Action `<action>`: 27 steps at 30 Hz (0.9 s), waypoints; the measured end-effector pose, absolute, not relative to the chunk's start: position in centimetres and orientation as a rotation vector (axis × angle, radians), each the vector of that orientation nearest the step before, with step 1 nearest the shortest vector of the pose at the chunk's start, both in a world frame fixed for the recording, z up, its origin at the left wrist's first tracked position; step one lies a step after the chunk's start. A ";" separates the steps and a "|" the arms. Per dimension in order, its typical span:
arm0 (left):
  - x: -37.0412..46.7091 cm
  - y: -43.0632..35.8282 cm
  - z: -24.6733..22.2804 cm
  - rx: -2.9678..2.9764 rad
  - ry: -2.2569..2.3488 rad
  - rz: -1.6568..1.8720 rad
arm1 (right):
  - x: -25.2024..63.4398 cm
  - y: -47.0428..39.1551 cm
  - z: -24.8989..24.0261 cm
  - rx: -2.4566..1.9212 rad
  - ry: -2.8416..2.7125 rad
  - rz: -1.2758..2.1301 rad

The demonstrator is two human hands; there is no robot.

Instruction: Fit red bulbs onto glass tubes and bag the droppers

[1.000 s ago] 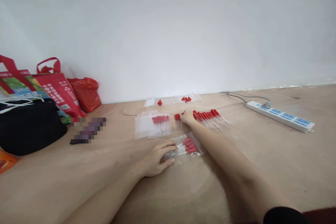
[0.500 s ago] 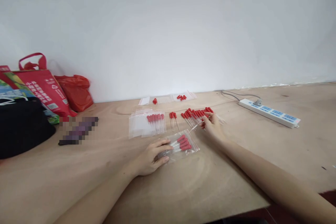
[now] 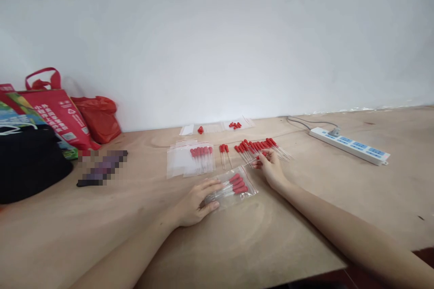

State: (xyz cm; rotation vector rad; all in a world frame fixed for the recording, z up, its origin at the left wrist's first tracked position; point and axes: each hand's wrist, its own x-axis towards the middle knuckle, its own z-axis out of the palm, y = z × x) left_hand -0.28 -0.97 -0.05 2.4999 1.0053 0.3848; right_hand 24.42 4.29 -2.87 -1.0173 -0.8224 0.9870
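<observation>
My left hand (image 3: 199, 202) grips the closed end of a clear zip bag (image 3: 222, 203), fingers on top and thumb at the near side. Inside that bag lie several droppers with red rubber bulbs (image 3: 239, 185). My right hand (image 3: 272, 169) pinches one dropper (image 3: 260, 157) by its red bulb, its clear tip pointing left just above the bag's mouth. Behind this hand is a row of loose droppers (image 3: 250, 145). Two more droppers (image 3: 224, 149) lie apart to the left. Several droppers (image 3: 201, 151) rest on a stack of zip bags (image 3: 175, 162).
By the wall lie flat bags (image 3: 213, 128) with small red bulbs (image 3: 235, 125). A white power strip (image 3: 349, 146) with a plugged-in cable is at the right. On the left stand a red shopping bag (image 3: 61, 117), a red plastic bag (image 3: 100, 119), a black cloth item (image 3: 30, 167) and a blurred-out object (image 3: 103, 168).
My right hand has moved slightly left and nearer, bringing the dropper closer to the mouth of the bag. My left hand stays on the bag.
</observation>
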 end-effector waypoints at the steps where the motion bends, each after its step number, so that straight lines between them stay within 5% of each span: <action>1: -0.3 -1.0 0.0 2.496 1.001 0.400 | 24.1 4.1 -2.9 -0.992 -0.812 1.038; 13: -0.3 -1.1 0.1 2.465 0.996 0.420 | 23.6 3.1 -2.6 -1.050 -1.365 1.346; 27: -0.4 -1.0 -0.1 2.486 1.013 0.417 | 23.4 3.6 -3.4 -1.139 -1.634 1.161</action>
